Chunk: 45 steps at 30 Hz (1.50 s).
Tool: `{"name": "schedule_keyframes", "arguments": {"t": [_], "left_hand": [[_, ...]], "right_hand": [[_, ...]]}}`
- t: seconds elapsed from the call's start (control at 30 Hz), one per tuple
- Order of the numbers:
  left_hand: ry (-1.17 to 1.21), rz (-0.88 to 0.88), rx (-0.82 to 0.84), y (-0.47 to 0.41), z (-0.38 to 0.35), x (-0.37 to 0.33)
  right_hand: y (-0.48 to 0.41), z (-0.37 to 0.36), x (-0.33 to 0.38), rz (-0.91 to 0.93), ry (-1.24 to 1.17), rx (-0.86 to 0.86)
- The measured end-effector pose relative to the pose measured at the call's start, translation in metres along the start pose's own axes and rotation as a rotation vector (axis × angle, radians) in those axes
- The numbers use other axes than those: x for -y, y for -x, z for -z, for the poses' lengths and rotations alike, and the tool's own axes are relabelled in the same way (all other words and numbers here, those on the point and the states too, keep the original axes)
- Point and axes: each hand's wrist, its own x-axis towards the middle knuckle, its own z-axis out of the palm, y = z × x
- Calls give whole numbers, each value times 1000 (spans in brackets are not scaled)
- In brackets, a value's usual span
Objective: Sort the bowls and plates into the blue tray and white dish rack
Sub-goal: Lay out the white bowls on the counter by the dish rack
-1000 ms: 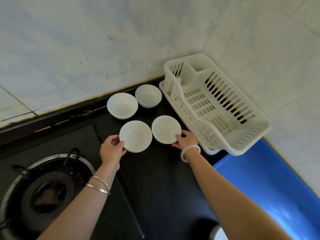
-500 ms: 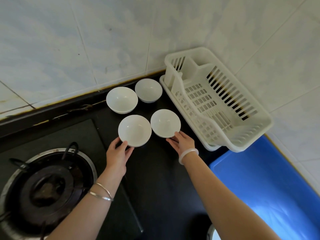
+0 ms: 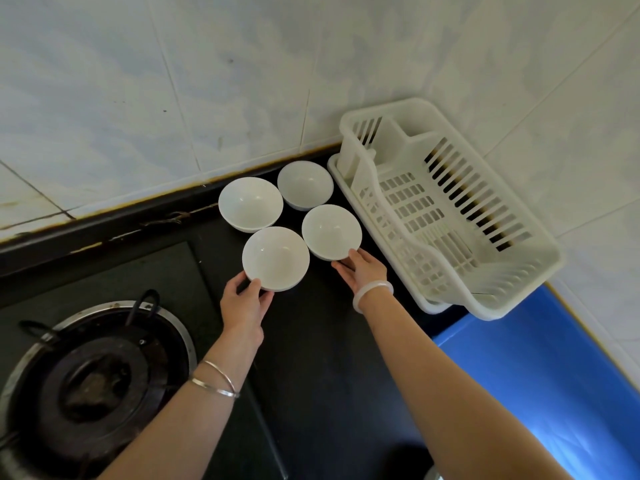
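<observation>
Several white bowls stand close together on the black counter. My left hand pinches the near rim of the near-left bowl, thumb on top. My right hand holds the near edge of the near-right bowl, thumb on the rim and fingers below. Behind them two more bowls, one on the left and one on the right, sit by the wall. The white dish rack stands empty just right of the bowls. In front of it lies the blue tray, also empty where visible.
A gas burner with its metal ring fills the lower left. Tiled walls close the corner behind the bowls and beside the rack. A small pale object peeks in at the bottom edge.
Both hands shifted from the bowls' sides to their near edges. Half a second ago the fingers looked loose; now the thumbs sit on the rims. The near bowls are slightly closer to the far ones.
</observation>
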Motion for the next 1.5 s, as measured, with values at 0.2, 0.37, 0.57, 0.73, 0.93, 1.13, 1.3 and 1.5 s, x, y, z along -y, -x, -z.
{"name": "schedule_keyframes", "arguments": {"t": [0.2, 0.37, 0.57, 0.73, 0.93, 1.13, 1.3, 1.5], "left_hand": [[-3, -15, -39, -1, -2, 3], [-27, -52, -2, 1, 0, 6], [-231, -162, 106, 26, 10, 30], [-536, -238, 310, 55, 22, 63], [-961, -414, 627, 104, 30, 109], [-1262, -571, 803, 150, 36, 171], [-1440, -594, 852, 171, 44, 213], [-1519, -609, 810, 175, 53, 232]], "right_hand": [[-1, 0, 2, -33, 9, 4], [5, 3, 7, -69, 183, 78], [27, 19, 14, -27, 377, 149], [63, 66, 15, 108, 559, 175], [119, 159, 5, 286, 784, 48], [182, 264, -21, 366, 1088, -207], [211, 326, -51, 323, 1270, -365], [220, 340, -72, 233, 1335, -375]]}}
